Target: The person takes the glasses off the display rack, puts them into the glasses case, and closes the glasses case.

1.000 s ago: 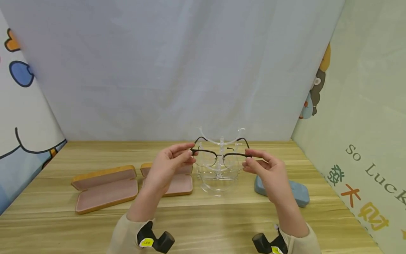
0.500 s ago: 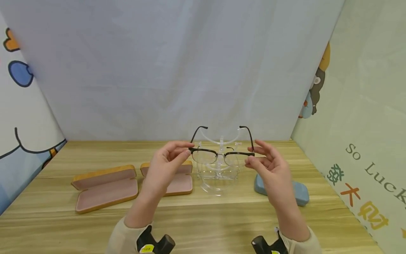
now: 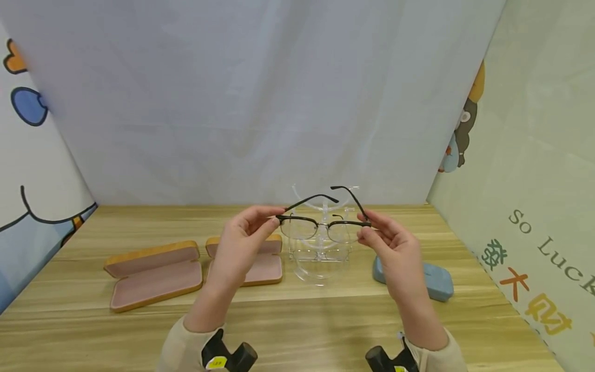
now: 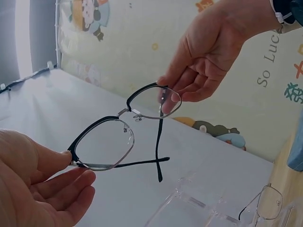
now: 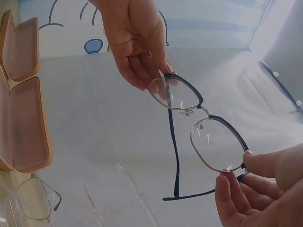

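A pair of black half-rim eyeglasses [image 3: 322,224] is held up in front of the clear display stand. My left hand [image 3: 244,240] pinches one corner of the frame between thumb and fingers; my right hand [image 3: 392,248] pinches the opposite corner. Both temples are partly folded inward, and in the left wrist view the temple tips of the eyeglasses [image 4: 102,142] cross. Behind them the clear stand [image 3: 325,206] holds a thin metal-rimmed pair of glasses [image 3: 321,256] lower down, which the right wrist view also catches as metal-rimmed glasses [image 5: 34,196].
Two orange cases with pink lining lie open: one case [image 3: 158,284] at left, another case [image 3: 267,268] partly behind my left arm. A blue glasses case [image 3: 439,281] sits behind my right forearm. A pale cloth [image 3: 260,103] hangs behind the wooden table [image 3: 302,325].
The temples spread apart and upward half a second ago, then swung inward toward each other. Both hands keep their pinch on the eyeglasses, with the right shifting slightly.
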Action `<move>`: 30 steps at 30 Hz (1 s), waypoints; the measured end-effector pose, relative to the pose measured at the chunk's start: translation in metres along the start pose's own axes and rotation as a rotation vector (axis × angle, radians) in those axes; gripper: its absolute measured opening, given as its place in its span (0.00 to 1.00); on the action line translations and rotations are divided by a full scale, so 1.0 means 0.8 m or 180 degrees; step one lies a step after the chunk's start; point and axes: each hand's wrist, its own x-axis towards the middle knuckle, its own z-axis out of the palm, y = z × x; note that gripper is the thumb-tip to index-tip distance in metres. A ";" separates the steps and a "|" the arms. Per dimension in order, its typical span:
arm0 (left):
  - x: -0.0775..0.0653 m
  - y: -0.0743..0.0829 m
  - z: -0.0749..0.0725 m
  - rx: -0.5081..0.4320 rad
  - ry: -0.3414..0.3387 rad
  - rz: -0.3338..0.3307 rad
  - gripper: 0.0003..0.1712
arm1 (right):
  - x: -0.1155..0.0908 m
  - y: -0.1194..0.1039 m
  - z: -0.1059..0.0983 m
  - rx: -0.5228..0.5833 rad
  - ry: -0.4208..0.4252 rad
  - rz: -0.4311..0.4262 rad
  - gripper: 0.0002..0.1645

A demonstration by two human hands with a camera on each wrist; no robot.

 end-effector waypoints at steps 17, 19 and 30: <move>0.000 0.000 0.003 -0.0025 0.0207 0.0088 0.10 | 0.000 -0.001 0.003 -0.0203 0.0229 0.0114 0.21; 0.000 0.000 0.003 -0.0021 0.0200 0.0082 0.10 | 0.000 0.000 0.003 -0.0215 0.0230 0.0109 0.21; 0.004 -0.002 -0.001 -0.0039 0.0213 -0.0048 0.10 | -0.002 0.003 0.004 -0.0377 -0.0072 -0.0048 0.19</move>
